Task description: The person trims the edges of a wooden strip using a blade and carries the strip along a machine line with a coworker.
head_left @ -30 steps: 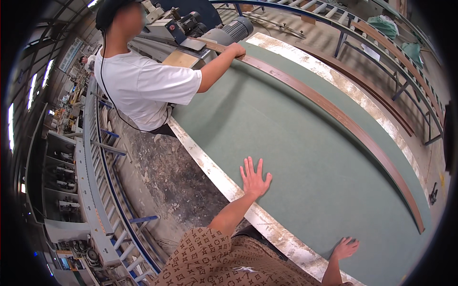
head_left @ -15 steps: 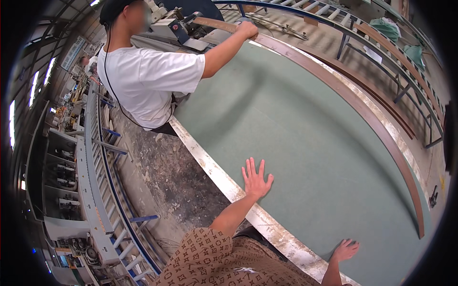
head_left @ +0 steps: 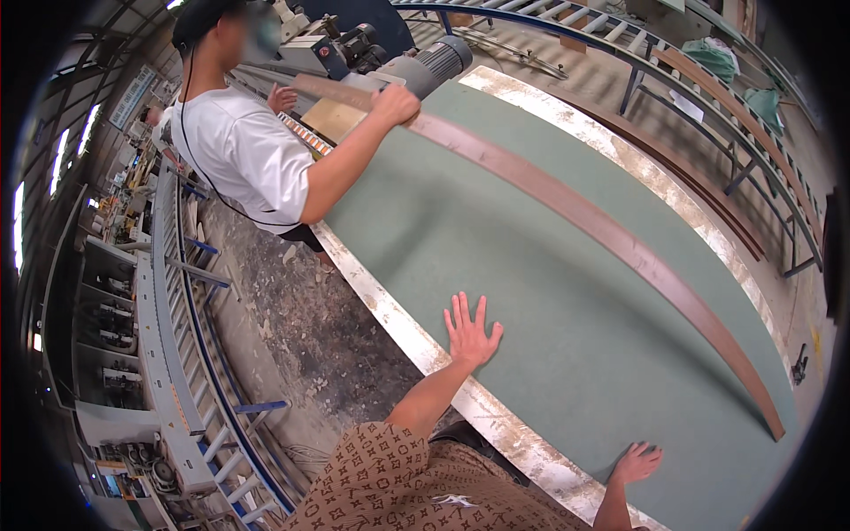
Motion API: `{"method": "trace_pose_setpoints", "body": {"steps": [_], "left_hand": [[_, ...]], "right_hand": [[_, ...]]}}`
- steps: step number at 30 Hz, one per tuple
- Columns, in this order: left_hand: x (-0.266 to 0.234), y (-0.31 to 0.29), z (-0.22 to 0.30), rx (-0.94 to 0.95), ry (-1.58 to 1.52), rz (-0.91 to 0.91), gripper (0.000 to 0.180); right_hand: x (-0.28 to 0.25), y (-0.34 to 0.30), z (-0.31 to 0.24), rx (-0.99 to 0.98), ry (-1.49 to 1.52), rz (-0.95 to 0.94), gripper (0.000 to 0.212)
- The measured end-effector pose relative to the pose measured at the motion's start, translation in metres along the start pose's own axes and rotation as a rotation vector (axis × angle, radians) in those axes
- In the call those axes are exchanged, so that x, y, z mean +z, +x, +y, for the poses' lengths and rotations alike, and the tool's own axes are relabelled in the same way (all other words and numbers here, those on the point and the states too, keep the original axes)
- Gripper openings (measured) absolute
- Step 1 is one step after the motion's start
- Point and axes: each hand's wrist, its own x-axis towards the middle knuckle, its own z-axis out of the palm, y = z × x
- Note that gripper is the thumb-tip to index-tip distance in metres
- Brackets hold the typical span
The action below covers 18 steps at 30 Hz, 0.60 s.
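Observation:
My left hand (head_left: pixel 472 334) lies flat on the green table top (head_left: pixel 549 389), its fingers spread and nothing in them. Farther right, near the table's close edge, my right hand (head_left: pixel 636 462) rests on the same surface with its fingers stretched out. Across the table slants a long brown board (head_left: pixel 567 199). A co-worker in a white shirt (head_left: pixel 252 150) grips it near its far end with one hand (head_left: pixel 395 104); their other hand is raised beside it. The board's near end is low over the table at the right. Neither of my hands touches the board.
A machine with a grey finned motor (head_left: pixel 443 62) stands beyond the table's far end. Roller conveyors run along the right (head_left: pixel 620 40) and the left (head_left: pixel 221 442). Brown strips (head_left: pixel 699 190) lie beyond the table's scuffed pale edge (head_left: pixel 531 93).
The co-worker has drawn the brown board leftward, away from the table's far edge, toward the middle. The co-worker's second hand has come into sight. My hands stay in place.

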Motion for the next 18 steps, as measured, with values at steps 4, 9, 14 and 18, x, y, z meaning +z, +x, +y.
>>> {"method": "trace_pose_setpoints", "body": {"steps": [4,9,14,18], "left_hand": [[0.002,-0.001,-0.001,0.002,0.006,0.002,0.072],[-0.004,-0.008,-0.009,-0.009,0.013,0.002,0.072],[0.005,-0.002,0.0,0.072,-0.029,0.025,0.072],[0.014,0.0,-0.001,0.067,-0.046,0.061,0.071]], "right_hand": [[0.006,-0.002,0.007,0.004,0.021,0.005,0.05],[-0.002,-0.01,0.001,0.002,0.057,0.004,0.05],[-0.004,-0.01,0.014,0.021,0.094,0.059,0.048],[-0.011,-0.006,0.003,-0.083,0.342,0.058,0.048]]}}
